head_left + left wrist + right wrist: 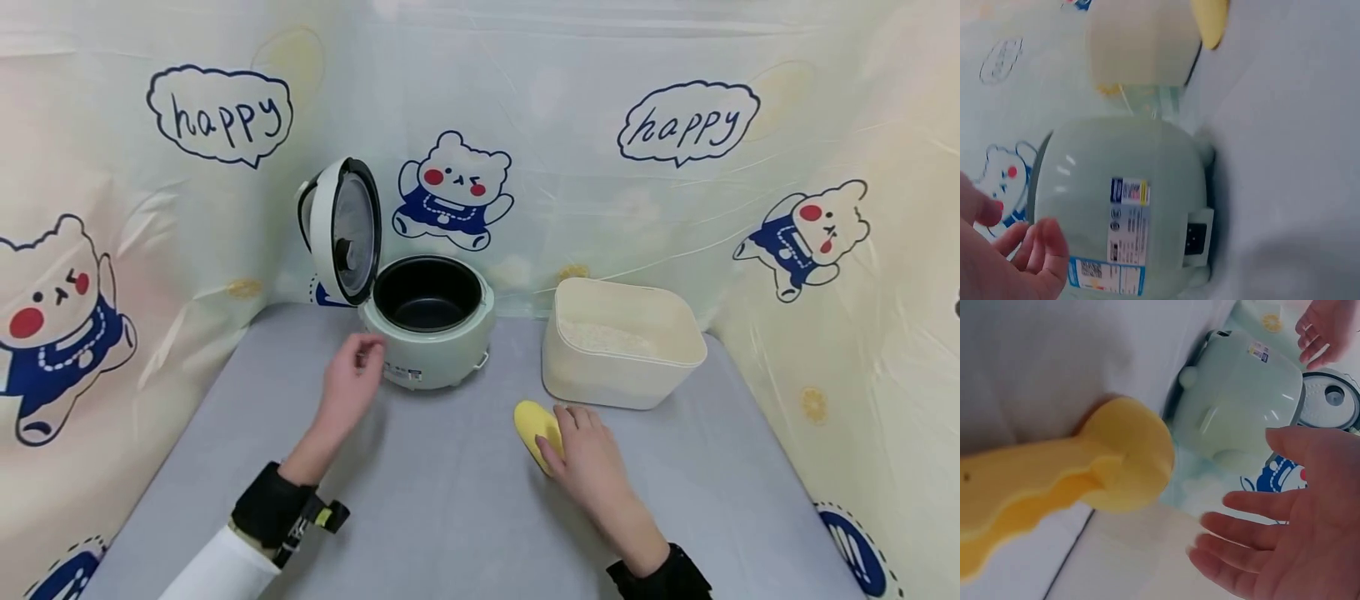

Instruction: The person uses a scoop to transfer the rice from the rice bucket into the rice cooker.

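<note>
A pale green rice cooker [435,354] stands at the back of the table, its lid [347,233] raised to the left and its dark inner pot [429,296] in sight. My left hand [354,375] hovers at the cooker's front left, fingers loosely bent around nothing. In the left wrist view, the fingers show beside the cooker's labelled side [1125,219]. A yellow scoop [536,429] with a rounded end and wavy-edged handle [1029,487] lies on the table. My right hand [588,450] is just above it, fingers extended and apart from it in the right wrist view.
A cream bin [622,379] with white grains [603,337] inside stands at the back right, behind the scoop. A grey cloth [450,517] covers the table. Printed sheets [570,167] hang behind and at both sides.
</note>
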Tool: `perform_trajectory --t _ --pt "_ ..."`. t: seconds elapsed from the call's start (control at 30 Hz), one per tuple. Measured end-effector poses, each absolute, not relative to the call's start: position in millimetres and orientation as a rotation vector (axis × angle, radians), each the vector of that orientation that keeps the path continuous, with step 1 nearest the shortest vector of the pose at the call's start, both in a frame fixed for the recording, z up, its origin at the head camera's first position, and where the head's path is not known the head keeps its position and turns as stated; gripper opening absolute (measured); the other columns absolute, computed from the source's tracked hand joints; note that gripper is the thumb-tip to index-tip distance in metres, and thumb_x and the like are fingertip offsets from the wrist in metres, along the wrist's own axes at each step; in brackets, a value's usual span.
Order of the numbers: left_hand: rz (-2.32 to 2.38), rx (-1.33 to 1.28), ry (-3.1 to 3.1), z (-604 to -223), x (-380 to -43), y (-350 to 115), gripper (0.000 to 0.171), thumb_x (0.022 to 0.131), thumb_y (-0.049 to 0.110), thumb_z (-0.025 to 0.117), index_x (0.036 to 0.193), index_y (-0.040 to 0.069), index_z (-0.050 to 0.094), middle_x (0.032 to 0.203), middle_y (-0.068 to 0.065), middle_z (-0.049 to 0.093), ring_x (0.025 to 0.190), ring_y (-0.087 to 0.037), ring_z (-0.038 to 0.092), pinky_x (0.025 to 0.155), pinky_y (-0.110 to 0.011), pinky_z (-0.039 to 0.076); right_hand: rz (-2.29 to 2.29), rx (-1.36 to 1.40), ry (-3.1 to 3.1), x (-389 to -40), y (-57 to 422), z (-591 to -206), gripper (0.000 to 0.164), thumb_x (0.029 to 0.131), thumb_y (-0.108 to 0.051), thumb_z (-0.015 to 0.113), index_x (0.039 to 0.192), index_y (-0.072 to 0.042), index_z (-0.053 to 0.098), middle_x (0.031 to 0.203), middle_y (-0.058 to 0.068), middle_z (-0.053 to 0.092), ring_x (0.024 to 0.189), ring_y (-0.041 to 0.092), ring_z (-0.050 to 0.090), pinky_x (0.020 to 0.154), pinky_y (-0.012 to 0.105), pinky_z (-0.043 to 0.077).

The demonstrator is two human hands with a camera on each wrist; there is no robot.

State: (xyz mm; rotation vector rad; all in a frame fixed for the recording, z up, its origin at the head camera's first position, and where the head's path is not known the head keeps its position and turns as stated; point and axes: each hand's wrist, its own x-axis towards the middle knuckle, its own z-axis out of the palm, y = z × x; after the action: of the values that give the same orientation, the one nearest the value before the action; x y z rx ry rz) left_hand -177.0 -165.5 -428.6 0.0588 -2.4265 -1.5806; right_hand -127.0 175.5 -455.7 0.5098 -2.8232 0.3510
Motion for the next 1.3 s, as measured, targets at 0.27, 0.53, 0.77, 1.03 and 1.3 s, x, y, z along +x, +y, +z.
perform_trajectory --t 0.27,0.53,0.77,1.03,1.3 --pt "-2.008 0.433 -2.164 -421 -221 -182 0.044 0.107 0.019 0.050 0.145 0.000 0.038 0.128 -0.009 0.047 0.088 -0.010 0.056 0.068 -0.019 0.052 0.299 0.472 -2.988 -124 189 -452 0.046 0.092 -0.029 0.078 0.114 0.009 0.066 0.095 0.017 0.065 0.086 0.031 0.062 0.076 0.046 0.055" --pt "-1.976 0.472 -2.256 -423 -237 -184 0.065 0.105 0.024 0.051 0.162 0.007 0.024 0.162 -0.018 0.030 0.085 -0.009 0.051 0.068 -0.017 0.050 0.340 0.338 -3.327 -120 204 -449 0.039 0.088 -0.032 0.080 0.089 0.002 0.060 0.070 0.005 0.051 0.063 0.020 0.048 0.057 0.037 0.043" --pt "-1.938 0.377 -2.332 -427 -245 -185 0.067 0.105 0.023 0.049 0.165 0.010 0.021 0.165 -0.015 0.027 0.077 -0.008 0.050 0.067 -0.018 0.049 0.242 0.357 -3.526 -120 216 -460 0.034 0.087 -0.034 0.082 0.080 -0.007 0.062 0.070 0.002 0.054 0.063 0.018 0.050 0.059 0.034 0.043" --pt "-1.899 0.257 -2.365 -433 -247 -187 0.066 0.107 0.024 0.044 0.167 0.012 0.016 0.166 -0.019 0.023 0.074 -0.008 0.051 0.065 -0.020 0.049 0.315 0.429 -3.356 -123 231 -472 0.024 0.083 -0.014 0.079 0.079 -0.007 0.056 0.068 0.002 0.050 0.060 0.018 0.047 0.053 0.036 0.043" --pt "-1.882 0.256 -2.370 -435 -247 -187 0.065 0.108 0.025 0.044 0.166 0.012 0.018 0.165 -0.017 0.024 0.084 -0.013 0.051 0.065 -0.020 0.049 0.420 0.464 -3.107 -130 246 -463 0.023 0.080 -0.008 0.072 0.089 -0.006 0.051 0.067 0.001 0.044 0.057 0.016 0.041 0.048 0.034 0.037"
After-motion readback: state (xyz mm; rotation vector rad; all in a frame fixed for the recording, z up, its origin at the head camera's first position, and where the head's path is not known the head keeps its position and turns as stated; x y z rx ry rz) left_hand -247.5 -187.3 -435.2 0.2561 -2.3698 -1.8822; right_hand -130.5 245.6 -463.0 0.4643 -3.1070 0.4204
